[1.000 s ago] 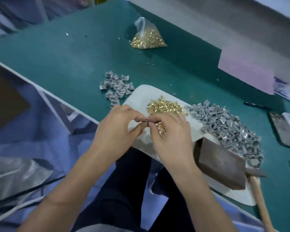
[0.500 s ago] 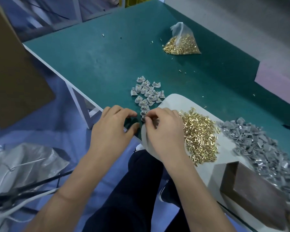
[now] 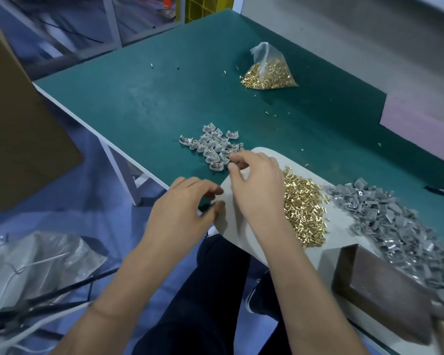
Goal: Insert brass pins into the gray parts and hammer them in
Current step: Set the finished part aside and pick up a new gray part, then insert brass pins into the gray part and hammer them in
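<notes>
Fingertips of my right hand (image 3: 254, 180) pinch a pinned gray part (image 3: 231, 165) just beside the finished cluster (image 3: 213, 146) up-left of it, nearer than my loosely curled, empty left hand (image 3: 187, 208).

My left hand (image 3: 182, 211) and right hand (image 3: 256, 185) were bare, forearms uncovered with no sleeves reaching them (no gloves, rings or watch either). I wore dark navy trousers (image 3: 203, 303) and a dark shoe with a white sole (image 3: 254, 295).

Small assembly workshop: green bench (image 3: 144, 98) w/ heaps of brass pins (image 3: 303, 211), gray parts (image 3: 395, 226), wood block (image 3: 385, 290).
</notes>
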Motion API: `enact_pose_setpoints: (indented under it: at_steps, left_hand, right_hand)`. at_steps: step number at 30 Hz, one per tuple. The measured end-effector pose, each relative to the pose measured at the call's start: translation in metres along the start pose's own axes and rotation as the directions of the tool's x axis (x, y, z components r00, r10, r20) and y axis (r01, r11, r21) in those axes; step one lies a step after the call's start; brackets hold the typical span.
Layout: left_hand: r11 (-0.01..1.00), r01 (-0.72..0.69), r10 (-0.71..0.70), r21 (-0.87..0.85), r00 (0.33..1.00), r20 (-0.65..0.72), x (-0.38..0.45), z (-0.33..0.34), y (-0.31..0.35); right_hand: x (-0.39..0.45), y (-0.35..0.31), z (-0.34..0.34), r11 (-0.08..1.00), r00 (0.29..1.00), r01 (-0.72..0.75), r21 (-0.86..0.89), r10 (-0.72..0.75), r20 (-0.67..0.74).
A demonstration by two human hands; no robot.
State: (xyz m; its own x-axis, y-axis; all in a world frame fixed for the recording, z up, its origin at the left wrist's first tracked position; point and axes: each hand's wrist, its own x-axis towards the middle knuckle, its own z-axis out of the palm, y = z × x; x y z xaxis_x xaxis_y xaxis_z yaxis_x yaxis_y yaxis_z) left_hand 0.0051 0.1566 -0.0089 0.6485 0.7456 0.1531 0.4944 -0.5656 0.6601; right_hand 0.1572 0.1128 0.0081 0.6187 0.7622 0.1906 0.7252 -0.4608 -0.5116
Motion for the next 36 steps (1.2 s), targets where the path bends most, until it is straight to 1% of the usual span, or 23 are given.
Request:
enact_pose_setpoints:
  at_steps: [2,4,7,9,12,15,19,24,27,29,32,36]
  left_hand:
    - [0.997,-0.065,0.067,-0.034,0.996,0.063,-0.002,0.006,0.010]
    - [0.990,-0.131,0.136,-0.048,0.982,0.129,-0.001,0.016,0.022]
    - [0.972,-0.236,0.233,-0.014,0.943,0.237,0.000,0.032,0.040]
    - [0.961,-0.277,0.262,0.017,0.926,0.272,0.002,0.043,0.048]
    - [0.957,-0.289,0.278,0.011,0.929,0.243,0.003,0.055,0.054]
    - [0.953,-0.295,0.304,-0.075,0.930,0.206,0.005,0.062,0.059]
    - [0.947,-0.300,0.318,-0.112,0.925,0.208,0.007,0.069,0.063]
    - [0.938,-0.292,0.330,-0.186,0.915,0.232,0.005,0.067,0.060]
    - [0.936,-0.324,0.350,-0.135,0.900,0.260,0.000,0.066,0.063]
    - [0.942,-0.317,0.336,-0.115,0.907,0.254,-0.002,0.068,0.068]
    - [0.936,-0.343,0.351,-0.074,0.901,0.256,-0.002,0.071,0.075]
    - [0.898,-0.439,0.419,0.006,0.861,0.289,-0.001,0.074,0.082]
  right_hand:
    - [-0.012,0.017,-0.017,0.999,0.998,-0.031,0.010,0.031,-0.059]
    - [-0.027,0.034,-0.035,0.997,0.993,-0.078,0.003,0.078,-0.084]
    - [-0.052,0.054,-0.060,0.991,0.986,-0.137,-0.007,0.135,-0.097]
    - [-0.071,0.064,-0.074,0.986,0.980,-0.167,-0.019,0.164,-0.112]
    - [-0.096,0.078,-0.090,0.980,0.969,-0.197,-0.037,0.189,-0.162]
    - [-0.111,0.087,-0.097,0.974,0.955,-0.224,-0.044,0.210,-0.207]
    - [-0.120,0.090,-0.096,0.974,0.960,-0.214,-0.067,0.197,-0.201]
    - [-0.122,0.088,-0.093,0.982,0.967,-0.185,-0.042,0.174,-0.183]
    - [-0.126,0.087,-0.090,0.979,0.973,-0.178,-0.101,0.160,-0.166]
    - [-0.127,0.089,-0.089,0.978,0.975,-0.174,-0.117,0.155,-0.160]
    - [-0.127,0.092,-0.089,0.984,0.974,-0.168,-0.062,0.156,-0.163]
    - [-0.128,0.096,-0.094,0.989,0.971,-0.131,0.063,0.140,-0.194]
